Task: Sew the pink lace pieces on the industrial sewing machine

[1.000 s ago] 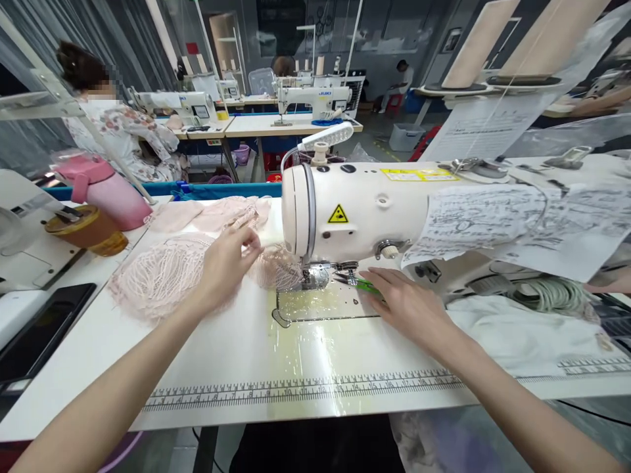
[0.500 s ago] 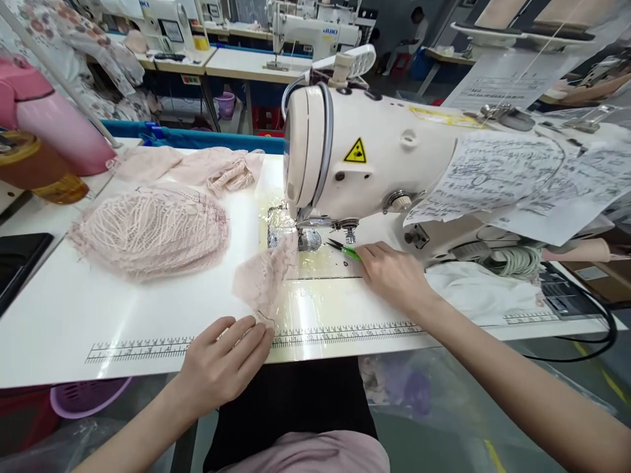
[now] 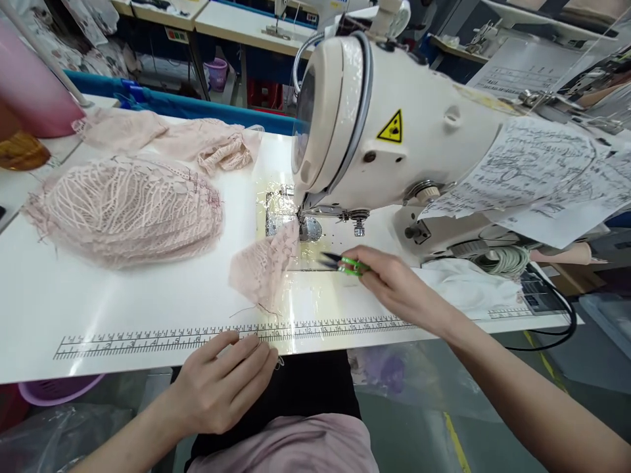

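Both curl, right hand [image 3: 392,276] grasping green snips [image 3: 349,264] (blades [image 3: 330,256] parted), left hand [image 3: 224,381] with grip unclear.

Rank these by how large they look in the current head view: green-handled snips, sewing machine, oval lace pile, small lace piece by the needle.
Largest to smallest:
1. Sewing machine, running past the right edge
2. Oval lace pile
3. Small lace piece
4. Green-handled snips, partly hidden in the right hand
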`<state>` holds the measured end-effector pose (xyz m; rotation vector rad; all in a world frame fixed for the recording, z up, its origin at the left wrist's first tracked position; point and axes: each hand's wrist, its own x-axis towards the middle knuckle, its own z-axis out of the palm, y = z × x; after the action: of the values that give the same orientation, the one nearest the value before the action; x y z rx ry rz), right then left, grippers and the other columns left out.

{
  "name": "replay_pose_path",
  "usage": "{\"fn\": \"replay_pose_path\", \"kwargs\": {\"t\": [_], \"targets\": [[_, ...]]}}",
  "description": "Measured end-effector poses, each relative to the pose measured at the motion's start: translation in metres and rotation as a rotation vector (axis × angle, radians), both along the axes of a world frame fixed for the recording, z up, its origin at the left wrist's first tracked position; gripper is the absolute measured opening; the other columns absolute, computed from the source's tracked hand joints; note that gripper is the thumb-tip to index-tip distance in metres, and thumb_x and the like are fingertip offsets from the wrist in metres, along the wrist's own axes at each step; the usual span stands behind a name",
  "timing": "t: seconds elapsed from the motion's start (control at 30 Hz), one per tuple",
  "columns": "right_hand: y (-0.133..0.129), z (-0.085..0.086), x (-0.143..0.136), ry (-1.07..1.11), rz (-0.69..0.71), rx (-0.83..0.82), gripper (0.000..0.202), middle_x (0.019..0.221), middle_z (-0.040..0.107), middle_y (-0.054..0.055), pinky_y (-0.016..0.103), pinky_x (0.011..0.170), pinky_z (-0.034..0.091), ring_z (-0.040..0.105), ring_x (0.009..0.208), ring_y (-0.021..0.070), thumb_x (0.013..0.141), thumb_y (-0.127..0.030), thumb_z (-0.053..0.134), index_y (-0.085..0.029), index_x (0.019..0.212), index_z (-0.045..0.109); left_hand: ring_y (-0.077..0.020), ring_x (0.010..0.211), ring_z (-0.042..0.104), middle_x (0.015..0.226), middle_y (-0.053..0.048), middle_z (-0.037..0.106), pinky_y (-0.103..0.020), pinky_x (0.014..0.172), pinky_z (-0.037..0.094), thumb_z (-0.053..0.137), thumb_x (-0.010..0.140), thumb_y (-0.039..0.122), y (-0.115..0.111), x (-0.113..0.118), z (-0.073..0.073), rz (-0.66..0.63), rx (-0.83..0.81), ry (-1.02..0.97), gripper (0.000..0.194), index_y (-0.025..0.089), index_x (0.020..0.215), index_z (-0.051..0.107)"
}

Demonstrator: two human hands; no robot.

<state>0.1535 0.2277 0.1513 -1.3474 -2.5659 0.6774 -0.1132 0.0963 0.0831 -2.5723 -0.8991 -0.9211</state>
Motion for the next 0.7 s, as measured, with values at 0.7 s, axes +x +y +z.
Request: {"fn": "replay_pose_path", "kwargs": {"t": [0.7], "targets": [[-0.057, -0.027, -0.040, -0.307, 0.535, 0.667, 0.039, 0.073, 0.061, 0.001, 0.027, 0.044, 0.028, 0.053, 0.057, 0.0102, 0.087, -0.001, 0.040, -0.006, 0.123, 0.052, -0.0175, 0.089, 0.066, 0.090, -0.003, 0.073, -0.033, 0.077, 0.048, 0.049, 0.092, 0.010, -0.005, 0.003, -0.012, -0.014, -0.070, -0.126, 0.022, 0.014, 0.092, 0.070]]}}
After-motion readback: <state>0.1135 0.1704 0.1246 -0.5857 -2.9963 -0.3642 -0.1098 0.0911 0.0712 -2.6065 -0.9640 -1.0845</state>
